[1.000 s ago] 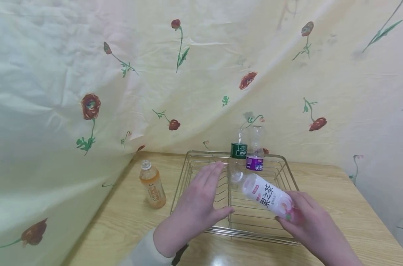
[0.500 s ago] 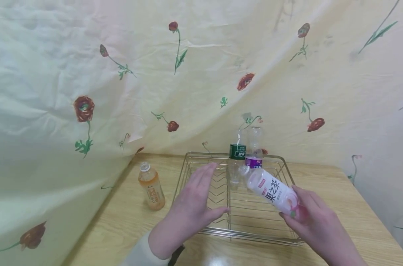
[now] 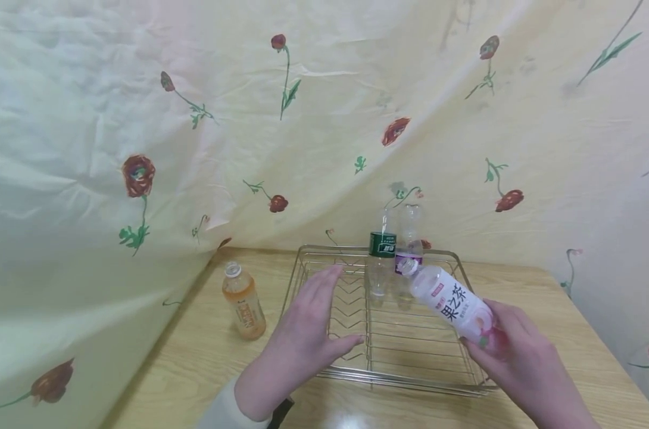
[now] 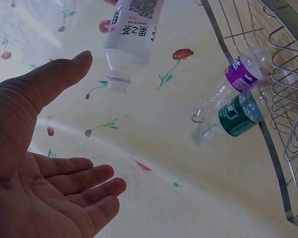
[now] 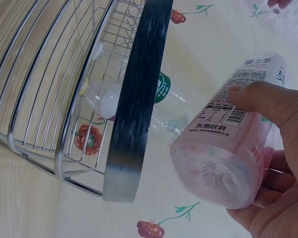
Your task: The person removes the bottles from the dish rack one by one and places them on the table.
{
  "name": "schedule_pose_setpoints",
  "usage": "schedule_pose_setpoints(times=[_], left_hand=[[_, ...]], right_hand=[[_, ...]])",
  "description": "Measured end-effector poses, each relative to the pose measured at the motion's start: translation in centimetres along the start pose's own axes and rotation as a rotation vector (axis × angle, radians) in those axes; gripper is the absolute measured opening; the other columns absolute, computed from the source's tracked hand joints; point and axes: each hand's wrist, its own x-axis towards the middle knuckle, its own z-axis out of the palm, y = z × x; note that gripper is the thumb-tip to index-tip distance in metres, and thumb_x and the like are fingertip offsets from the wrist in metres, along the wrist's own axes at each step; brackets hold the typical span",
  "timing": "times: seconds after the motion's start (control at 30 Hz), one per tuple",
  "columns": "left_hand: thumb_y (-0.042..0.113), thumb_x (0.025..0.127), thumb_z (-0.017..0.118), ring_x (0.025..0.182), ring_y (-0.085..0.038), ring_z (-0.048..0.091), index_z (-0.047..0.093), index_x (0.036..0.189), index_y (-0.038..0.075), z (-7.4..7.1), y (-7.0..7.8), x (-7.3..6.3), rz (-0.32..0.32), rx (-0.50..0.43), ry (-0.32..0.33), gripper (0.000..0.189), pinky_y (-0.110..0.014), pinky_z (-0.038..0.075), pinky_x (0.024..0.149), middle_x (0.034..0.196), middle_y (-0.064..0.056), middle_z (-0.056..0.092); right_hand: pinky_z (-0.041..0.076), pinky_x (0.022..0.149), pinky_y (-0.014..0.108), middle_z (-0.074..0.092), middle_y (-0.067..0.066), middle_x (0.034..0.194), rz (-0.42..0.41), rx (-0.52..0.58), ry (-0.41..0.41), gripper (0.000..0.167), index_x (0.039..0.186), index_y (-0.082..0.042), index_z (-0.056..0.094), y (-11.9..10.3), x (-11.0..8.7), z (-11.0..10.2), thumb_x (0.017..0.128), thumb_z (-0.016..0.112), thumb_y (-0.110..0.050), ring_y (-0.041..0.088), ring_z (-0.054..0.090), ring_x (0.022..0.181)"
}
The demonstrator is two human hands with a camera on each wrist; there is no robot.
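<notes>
My right hand (image 3: pixel 523 354) grips a plastic bottle (image 3: pixel 455 304) with a white and pink label round its lower end. The bottle tilts, its neck pointing up and left over the wire dish rack (image 3: pixel 405 376); in the right wrist view its base (image 5: pixel 213 181) faces the camera. My left hand (image 3: pixel 298 333) hovers over the rack's left part, fingers extended, thumb apart, holding nothing. At the rack's back stand two clear bottles, one with a green label (image 3: pixel 383 245) and one with a purple label (image 3: pixel 408 260).
An orange-labelled bottle (image 3: pixel 245 304) stands on the wooden table (image 3: pixel 180 369) left of the rack. A flowered cloth (image 3: pixel 324 149) hangs behind and along the left side. The rack's metal rim (image 5: pixel 134 109) runs close beside the held bottle in the right wrist view.
The held bottle and right hand have moved right, uncovering more of the green-labelled bottle. My left hand has drifted slightly left, still extended.
</notes>
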Motion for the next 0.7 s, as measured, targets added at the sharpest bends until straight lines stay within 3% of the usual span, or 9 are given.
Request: schedule_pose_setpoints(times=[0.2, 0.37, 0.53, 0.7], left_hand=[[0.031, 0.069, 0.096, 0.143, -0.027, 0.036, 0.033, 0.154, 0.001, 0.0, -0.3, -0.4, -0.020, -0.013, -0.007, 0.110, -0.038, 0.028, 0.118, 0.155, -0.013, 0.042], [0.033, 0.070, 0.096, 0.144, -0.026, 0.036, 0.034, 0.154, 0.001, 0.1, -0.5, -0.7, -0.033, -0.019, -0.008, 0.109, -0.038, 0.027, 0.119, 0.155, -0.013, 0.041], [0.034, 0.070, 0.096, 0.143, -0.028, 0.037, 0.034, 0.154, -0.001, 0.3, -0.8, -0.9, -0.032, -0.018, 0.002, 0.110, -0.039, 0.028, 0.118, 0.155, -0.015, 0.042], [0.036, 0.071, 0.095, 0.145, -0.026, 0.034, 0.030, 0.157, 0.002, 0.2, -1.1, -1.2, -0.084, -0.030, -0.020, 0.112, -0.038, 0.027, 0.118, 0.159, -0.012, 0.037]], right_hand=[[0.048, 0.070, 0.005, 0.064, 0.015, 0.106, 0.006, -0.011, 0.031, 0.069, 0.128, 0.009, 0.059, 0.3, 0.0, 0.0, 0.087, 0.064, -0.046, 0.018, 0.056, 0.084], [0.046, 0.072, 0.004, 0.063, 0.014, 0.107, 0.028, -0.019, 0.044, 0.064, 0.126, 0.008, 0.061, 0.5, -0.1, -0.2, 0.076, 0.078, -0.027, 0.017, 0.055, 0.086], [0.044, 0.072, 0.002, 0.063, 0.016, 0.111, 0.049, -0.022, 0.055, 0.070, 0.126, 0.008, 0.060, 0.9, -0.2, -0.4, 0.063, 0.085, -0.010, 0.015, 0.052, 0.089], [0.044, 0.068, 0.003, 0.064, 0.019, 0.109, 0.060, -0.037, 0.087, 0.071, 0.124, 0.011, 0.059, 1.2, -0.1, -0.4, 0.061, 0.085, -0.010, 0.020, 0.053, 0.085]])
